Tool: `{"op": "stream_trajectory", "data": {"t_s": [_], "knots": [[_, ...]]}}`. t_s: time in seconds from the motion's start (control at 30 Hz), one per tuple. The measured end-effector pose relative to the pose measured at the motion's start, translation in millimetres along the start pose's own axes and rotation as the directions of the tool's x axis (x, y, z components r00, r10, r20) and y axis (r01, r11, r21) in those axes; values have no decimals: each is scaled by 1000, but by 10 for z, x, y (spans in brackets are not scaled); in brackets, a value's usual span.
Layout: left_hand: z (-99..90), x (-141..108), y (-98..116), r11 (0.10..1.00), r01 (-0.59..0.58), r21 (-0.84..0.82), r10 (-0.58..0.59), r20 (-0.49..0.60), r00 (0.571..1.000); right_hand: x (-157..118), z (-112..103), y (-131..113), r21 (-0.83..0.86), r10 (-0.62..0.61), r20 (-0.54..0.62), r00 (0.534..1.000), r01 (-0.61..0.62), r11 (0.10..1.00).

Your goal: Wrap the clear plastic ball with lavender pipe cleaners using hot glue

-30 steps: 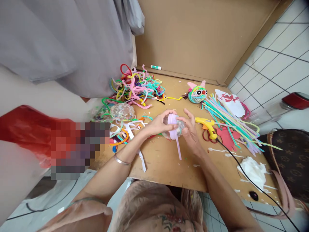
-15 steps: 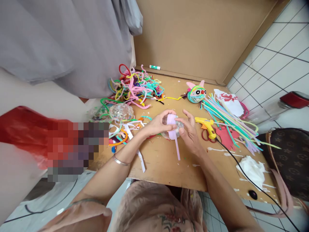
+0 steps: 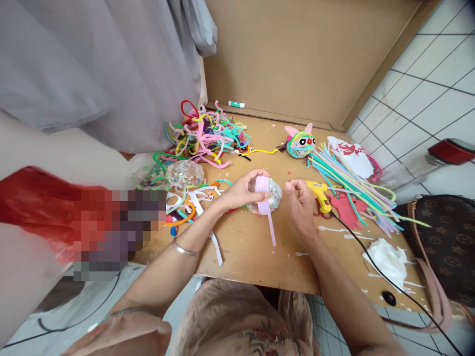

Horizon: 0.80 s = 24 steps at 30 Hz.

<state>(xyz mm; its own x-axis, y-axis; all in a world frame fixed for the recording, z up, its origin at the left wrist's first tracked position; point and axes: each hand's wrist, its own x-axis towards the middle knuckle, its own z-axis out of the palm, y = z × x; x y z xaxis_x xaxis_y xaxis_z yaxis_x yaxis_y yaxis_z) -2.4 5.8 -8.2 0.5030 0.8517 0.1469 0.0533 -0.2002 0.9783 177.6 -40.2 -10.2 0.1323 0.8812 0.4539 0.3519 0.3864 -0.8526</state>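
My left hand (image 3: pixel 245 190) is closed around a clear, bumpy plastic ball (image 3: pixel 275 192) above the table. Lilac pipe cleaners (image 3: pixel 262 185) are wound in a band round the ball, and one loose end hangs down toward me. Just to the right, apart from the ball, my right hand (image 3: pixel 301 201) is closed with its thumb against the curled fingers. Whatever it may pinch is too small or hidden to make out. Behind that hand lies a yellow glue gun (image 3: pixel 322 197), partly covered by it.
A decorated ball with eyes and pink ears (image 3: pixel 301 143) stands at the back. Tangled pipe cleaners (image 3: pixel 208 133) and another clear ball (image 3: pixel 185 173) lie left. Straight pipe cleaners (image 3: pixel 352 183), red felt (image 3: pixel 347 210), crumpled tissue (image 3: pixel 388 262) and a brown bag (image 3: pixel 441 242) are right.
My right hand has left the ball, moving right, and its spread fingers have closed. My left hand still holds the ball in nearly the same place.
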Motion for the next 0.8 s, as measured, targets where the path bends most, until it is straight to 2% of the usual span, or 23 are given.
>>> {"op": "stream_trajectory", "data": {"t_s": [0.2,0.3,0.4,0.47,0.57,0.8], "knots": [[9,-8,51,999,20,27,-20,-7,1000,184,39,-87,-47,39,80,996,-35,998],[15,-10,47,1000,19,18,-19,7,1000,266,72,-71,100,147,152,977,-163,982],[15,-8,26,1000,14,23,-14,8,1000,266,118,-34,252,276,222,935,-329,910],[14,-6,13,1000,-4,13,3,8,1000,239,152,-17,324,303,261,916,-379,867],[14,-4,9,1000,-20,4,20,5,1000,211,191,-5,385,300,291,908,-398,832],[23,-6,46,1000,3,6,-3,6,1000,240,216,-4,385,333,283,900,-424,820]]}}
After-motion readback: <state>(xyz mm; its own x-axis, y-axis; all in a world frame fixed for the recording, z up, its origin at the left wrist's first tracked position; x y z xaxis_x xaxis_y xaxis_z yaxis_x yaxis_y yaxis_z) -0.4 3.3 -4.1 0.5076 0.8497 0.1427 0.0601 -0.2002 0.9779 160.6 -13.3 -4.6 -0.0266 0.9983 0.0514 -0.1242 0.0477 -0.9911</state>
